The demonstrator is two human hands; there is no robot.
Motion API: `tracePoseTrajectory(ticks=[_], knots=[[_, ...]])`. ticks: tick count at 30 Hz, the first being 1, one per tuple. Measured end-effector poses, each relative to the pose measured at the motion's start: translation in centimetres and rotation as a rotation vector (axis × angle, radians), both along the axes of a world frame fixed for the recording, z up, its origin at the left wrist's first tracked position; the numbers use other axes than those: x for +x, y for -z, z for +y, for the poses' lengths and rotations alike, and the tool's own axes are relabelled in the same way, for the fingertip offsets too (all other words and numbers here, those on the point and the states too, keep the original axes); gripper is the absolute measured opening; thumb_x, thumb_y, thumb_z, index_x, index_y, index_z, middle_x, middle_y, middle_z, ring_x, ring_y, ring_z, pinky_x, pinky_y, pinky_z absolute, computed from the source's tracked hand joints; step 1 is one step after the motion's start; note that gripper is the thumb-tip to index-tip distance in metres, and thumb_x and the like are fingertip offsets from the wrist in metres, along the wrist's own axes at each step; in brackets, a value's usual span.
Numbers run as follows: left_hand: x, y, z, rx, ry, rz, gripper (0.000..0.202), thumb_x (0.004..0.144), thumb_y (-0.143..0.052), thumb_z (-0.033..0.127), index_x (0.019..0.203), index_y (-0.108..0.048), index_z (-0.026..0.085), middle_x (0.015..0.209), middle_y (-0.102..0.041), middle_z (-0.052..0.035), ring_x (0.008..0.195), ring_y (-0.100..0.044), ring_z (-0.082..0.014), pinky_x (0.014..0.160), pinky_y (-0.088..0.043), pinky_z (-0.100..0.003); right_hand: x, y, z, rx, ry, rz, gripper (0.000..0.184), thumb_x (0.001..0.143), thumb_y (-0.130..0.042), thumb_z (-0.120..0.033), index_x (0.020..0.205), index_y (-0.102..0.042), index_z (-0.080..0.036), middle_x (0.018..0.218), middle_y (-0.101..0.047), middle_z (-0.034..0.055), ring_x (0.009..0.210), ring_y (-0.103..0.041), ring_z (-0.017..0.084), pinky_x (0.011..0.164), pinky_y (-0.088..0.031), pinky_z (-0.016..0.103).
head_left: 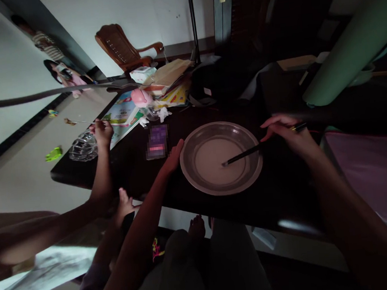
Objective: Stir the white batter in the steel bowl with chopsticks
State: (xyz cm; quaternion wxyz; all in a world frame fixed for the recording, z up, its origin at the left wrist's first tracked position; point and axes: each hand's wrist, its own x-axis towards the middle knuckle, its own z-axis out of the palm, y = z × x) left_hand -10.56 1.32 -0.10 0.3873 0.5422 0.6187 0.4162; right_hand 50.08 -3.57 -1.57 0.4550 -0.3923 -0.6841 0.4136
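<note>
A round metal basin (200, 183) with pale liquid or batter in it sits on the dark table (280, 196). My left hand (173, 157) rests against the basin's left rim, fingers together and flat. My right hand (290, 132) is closed on dark chopsticks (245, 154) whose tips dip into the pale contents near the middle of the basin.
Another person's arm reaches from the left, their hand (102, 132) pinching a thin stick above a clear glass dish (83, 147). Books, a pink toy (141, 97) and tissues clutter the table's far side. A wooden chair (122, 47) stands behind. A green roll (350, 38) leans at right.
</note>
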Motion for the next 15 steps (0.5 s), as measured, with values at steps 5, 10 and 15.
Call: tracePoseTrajectory(ticks=[5,10,15], knots=[[-1.3,0.6,0.4,0.195,-0.123,0.160,0.074,0.042,-0.028,0.099,0.064,-0.047,0.032,0.074,-0.075,-0.0031,0.120,-0.061,-0.0273,0.095,-0.049,-0.047,-0.5,-0.1,-0.1,0.016,-0.007,-0.057,0.015,0.087,-0.064,-0.040,0.090,-0.070,-0.026,0.077,-0.075,0.0013,0.078,-0.072,0.021,0.072,-0.054,0.035],[-1.4,1.2,0.7,0.206,-0.147,0.171,0.075,0.042,-0.032,0.099,0.071,-0.050,0.033,0.075,-0.075,-0.0048,0.120,-0.061,-0.0278,0.093,-0.052,-0.049,-0.1,-0.1,-0.1,0.009,0.006,0.043,0.016,0.089,-0.061,-0.040,0.093,-0.069,-0.026,0.064,-0.069,-0.0016,0.066,-0.070,0.019,0.067,-0.052,0.034],[0.2,-0.1,0.3,0.232,-0.060,0.030,0.070,0.046,-0.044,0.097,0.070,-0.054,0.032,0.047,-0.062,0.0022,0.091,-0.071,-0.0281,0.073,-0.056,-0.042,-0.5,-0.3,-0.4,0.020,-0.050,-0.067,0.013,0.087,-0.064,-0.038,0.090,-0.070,-0.027,0.077,-0.075,0.0013,0.077,-0.071,0.021,0.069,-0.053,0.034]])
